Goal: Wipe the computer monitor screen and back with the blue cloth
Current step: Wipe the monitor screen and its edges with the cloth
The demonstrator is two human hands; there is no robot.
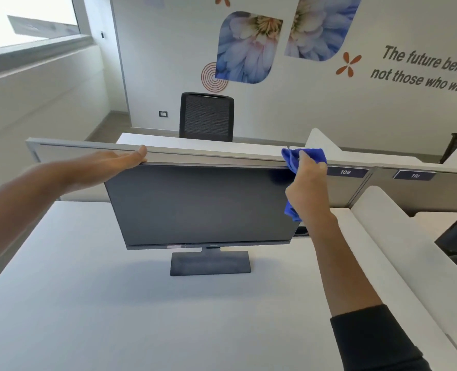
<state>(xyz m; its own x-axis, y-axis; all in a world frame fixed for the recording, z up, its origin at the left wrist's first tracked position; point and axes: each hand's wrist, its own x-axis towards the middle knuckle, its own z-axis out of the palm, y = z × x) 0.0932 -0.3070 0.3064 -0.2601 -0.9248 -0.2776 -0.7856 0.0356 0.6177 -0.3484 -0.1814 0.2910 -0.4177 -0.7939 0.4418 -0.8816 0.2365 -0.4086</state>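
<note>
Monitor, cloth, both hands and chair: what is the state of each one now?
Monitor: upright on its stand, screen dark.
Blue cloth: bunched, at the monitor's top right corner.
Right hand: closed on the blue cloth.
Left hand: flat on the monitor's top edge.
Chair: unoccupied, behind the partition.

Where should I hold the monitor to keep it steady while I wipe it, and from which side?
Probably hold the monitor by its top edge near the left corner, coming from above, where the left hand is. That thin rim gives a hold off the glass, opposite the right hand with the blue cloth at the right edge. The narrow stand base alone may let it rock.
</note>
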